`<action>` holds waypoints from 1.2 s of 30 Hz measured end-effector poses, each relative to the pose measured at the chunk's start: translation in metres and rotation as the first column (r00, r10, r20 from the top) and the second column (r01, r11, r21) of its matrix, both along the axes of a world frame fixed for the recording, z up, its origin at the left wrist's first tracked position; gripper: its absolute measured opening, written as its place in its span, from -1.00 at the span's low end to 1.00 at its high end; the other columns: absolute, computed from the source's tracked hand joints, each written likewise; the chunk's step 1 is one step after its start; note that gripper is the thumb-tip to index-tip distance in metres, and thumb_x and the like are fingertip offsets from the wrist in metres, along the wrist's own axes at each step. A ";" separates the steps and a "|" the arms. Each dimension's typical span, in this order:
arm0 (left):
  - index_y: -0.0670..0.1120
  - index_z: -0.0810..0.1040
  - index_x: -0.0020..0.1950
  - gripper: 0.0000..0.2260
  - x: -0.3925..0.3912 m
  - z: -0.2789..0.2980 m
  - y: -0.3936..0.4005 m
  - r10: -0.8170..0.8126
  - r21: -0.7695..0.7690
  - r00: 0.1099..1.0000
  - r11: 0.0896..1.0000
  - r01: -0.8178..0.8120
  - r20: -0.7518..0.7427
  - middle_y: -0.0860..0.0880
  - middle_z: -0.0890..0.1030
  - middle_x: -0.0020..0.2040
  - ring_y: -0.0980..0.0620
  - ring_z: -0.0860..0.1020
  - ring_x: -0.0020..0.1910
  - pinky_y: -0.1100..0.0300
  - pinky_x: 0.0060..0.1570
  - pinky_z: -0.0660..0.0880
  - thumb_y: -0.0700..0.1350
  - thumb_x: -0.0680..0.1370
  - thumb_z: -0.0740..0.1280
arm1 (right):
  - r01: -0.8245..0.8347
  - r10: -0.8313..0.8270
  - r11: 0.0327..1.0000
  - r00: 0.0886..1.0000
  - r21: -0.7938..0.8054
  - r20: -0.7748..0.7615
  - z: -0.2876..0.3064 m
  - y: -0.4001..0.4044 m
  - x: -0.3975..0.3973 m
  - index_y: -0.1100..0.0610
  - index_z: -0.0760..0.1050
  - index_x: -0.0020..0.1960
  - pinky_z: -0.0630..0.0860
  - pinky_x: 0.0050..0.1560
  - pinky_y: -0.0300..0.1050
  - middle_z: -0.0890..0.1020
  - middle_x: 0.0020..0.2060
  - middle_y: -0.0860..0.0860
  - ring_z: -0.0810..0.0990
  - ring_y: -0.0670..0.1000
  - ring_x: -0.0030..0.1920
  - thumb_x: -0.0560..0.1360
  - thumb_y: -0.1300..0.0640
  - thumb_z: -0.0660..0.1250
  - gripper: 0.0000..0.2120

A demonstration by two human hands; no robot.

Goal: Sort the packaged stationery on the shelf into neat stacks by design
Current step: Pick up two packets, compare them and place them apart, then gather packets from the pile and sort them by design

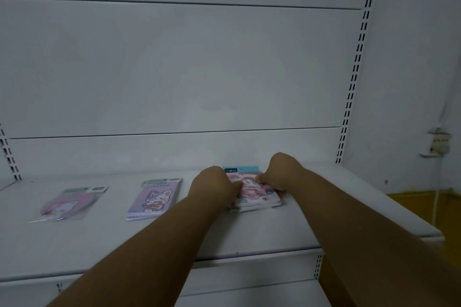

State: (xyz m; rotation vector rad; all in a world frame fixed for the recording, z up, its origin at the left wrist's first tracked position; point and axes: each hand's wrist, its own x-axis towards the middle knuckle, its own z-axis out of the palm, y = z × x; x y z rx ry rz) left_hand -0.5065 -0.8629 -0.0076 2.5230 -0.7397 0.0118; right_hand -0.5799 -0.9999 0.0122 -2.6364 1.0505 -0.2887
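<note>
Three lots of packaged stationery lie on a white shelf [174, 239]. At the right is a stack of pink packs with a blue header [252, 188]. My left hand [213, 187] grips its left edge and my right hand [282, 173] grips its right edge, both with fingers curled onto the top pack. A purple pack with a cartoon animal [156, 198] lies in the middle, on a thin stack. At the left lies a pink round-shaped pack in clear wrap [67, 204]. How many packs each stack holds is hidden.
The white back panel [174, 70] rises close behind the packs. Slotted uprights [354, 77] stand at the right and left. The shelf ends at the right; beyond it are a wall with a socket [439, 143] and yellow flooring [424, 204]. A lower shelf shows below.
</note>
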 end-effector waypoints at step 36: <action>0.02 0.52 0.20 -0.72 0.255 -0.004 0.763 0.553 0.039 0.752 0.796 -0.604 0.358 0.05 0.56 0.04 0.08 0.51 -0.08 0.20 -0.14 0.50 0.11 0.56 0.24 | -0.784 0.879 0.477 0.426 -0.396 0.217 0.050 0.733 0.384 0.14 0.46 0.16 0.48 -0.07 -0.05 0.54 0.06 0.10 0.54 0.11 0.00 0.53 -0.10 0.25 -0.64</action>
